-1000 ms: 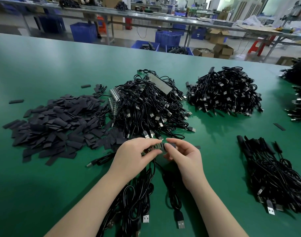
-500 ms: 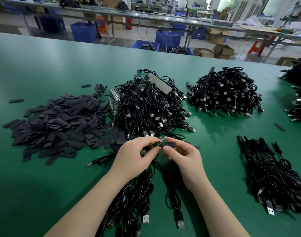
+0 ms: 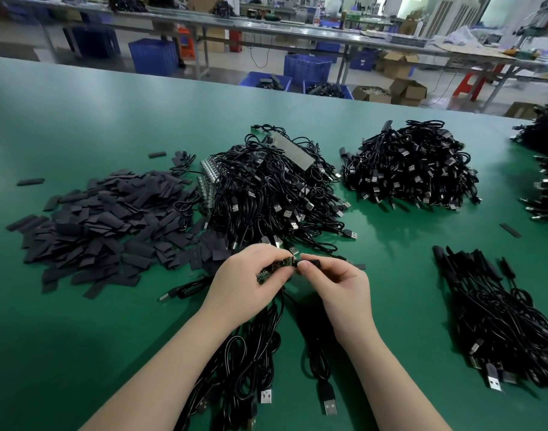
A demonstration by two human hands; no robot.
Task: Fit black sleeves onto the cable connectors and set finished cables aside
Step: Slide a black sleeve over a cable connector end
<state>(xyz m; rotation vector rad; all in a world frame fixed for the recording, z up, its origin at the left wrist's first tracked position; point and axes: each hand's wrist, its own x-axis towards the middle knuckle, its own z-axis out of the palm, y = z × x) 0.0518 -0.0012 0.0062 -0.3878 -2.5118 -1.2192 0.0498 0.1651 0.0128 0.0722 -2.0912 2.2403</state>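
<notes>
At bench centre, head view: we see both hands meeting just above the green table [image 3: 79, 321], close to the body, likely so the small parts stay square under the eyes.
Left hand [image 3: 247, 281]: fingers curled round a small green circuit-board connector [image 3: 277, 266], thumb and forefinger clamped on it; we judge it is held level and still, to serve as the fixed half of the join.
Right hand [image 3: 341, 284]: fingertips pinched together on a short black sleeve [image 3: 311, 263], its open end touching the connector tip; we read this as the start of the slide-on, not yet seated.
Cable in work: its lead drops from the left hand into the loose cables [image 3: 250, 353] lying between the forearms, USB plugs toward us, probably a batch pulled near for quick pick-up.
Sleeve stock [image 3: 101, 225]: a flat heap of black sleeves on the left, within easy reach of either hand.
Unfinished supply [image 3: 266, 185]: a tangled cable pile straight ahead, just beyond the hands.
Second pile [image 3: 412, 169]: further right and well apart; we cannot tell whether sleeved or not.
Set-aside place [image 3: 499, 312]: cables at right lie roughly parallel, thick black ends pointing away; we judge these the finished ones, kept apart from the supply to avoid mixing.
Stray sleeve [image 3: 510, 230]: lying alone between the right-hand piles.
</notes>
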